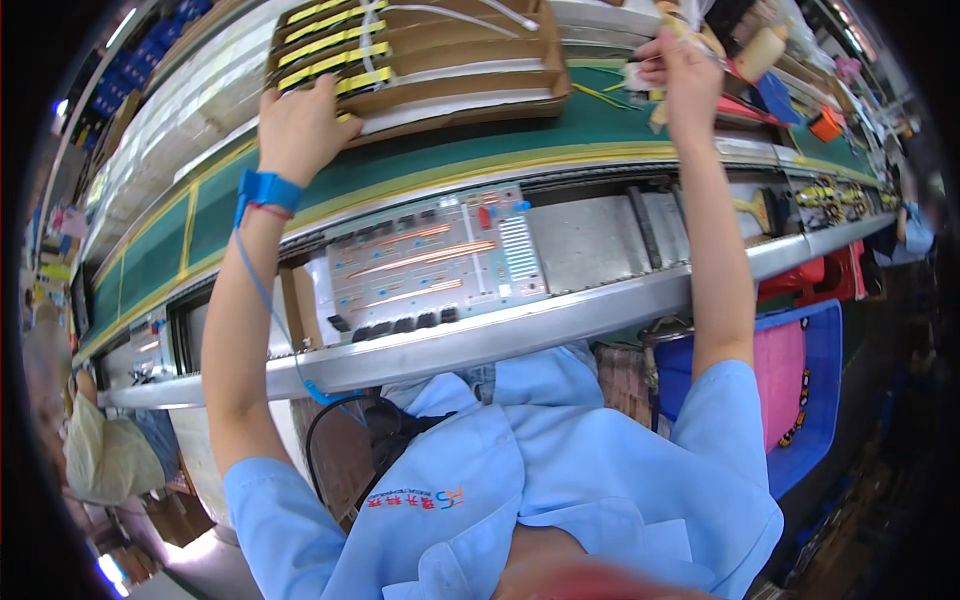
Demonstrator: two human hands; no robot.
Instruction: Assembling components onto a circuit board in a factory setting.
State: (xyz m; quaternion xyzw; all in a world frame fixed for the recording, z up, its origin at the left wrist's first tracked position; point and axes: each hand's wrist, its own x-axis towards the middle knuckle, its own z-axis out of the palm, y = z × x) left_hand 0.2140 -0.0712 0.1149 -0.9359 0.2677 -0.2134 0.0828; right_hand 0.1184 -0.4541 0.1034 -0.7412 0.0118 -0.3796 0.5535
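At the far left, my left hand (303,128) reaches over the near corner of a cardboard box (470,112). Its fingers close on one of the yellow-and-black components (335,55) standing there in rows; the fingers partly hide it. My right hand (688,75) is raised at the far right, fingers pinched around a small white-and-black part (634,78) whose kind I cannot make out. Between my forearms a circuit board (430,262) lies on the conveyor line, with copper-coloured wires, black connectors and a red component. A blue wrist strap (270,190) with a cord circles my left wrist.
A metal rail (520,325) runs along the near side of the line. Beyond it lies a green work surface (590,125) with yellow-green wires. Low on the right stands a blue bin (822,400) with a pink sheet. Other people are at both far ends.
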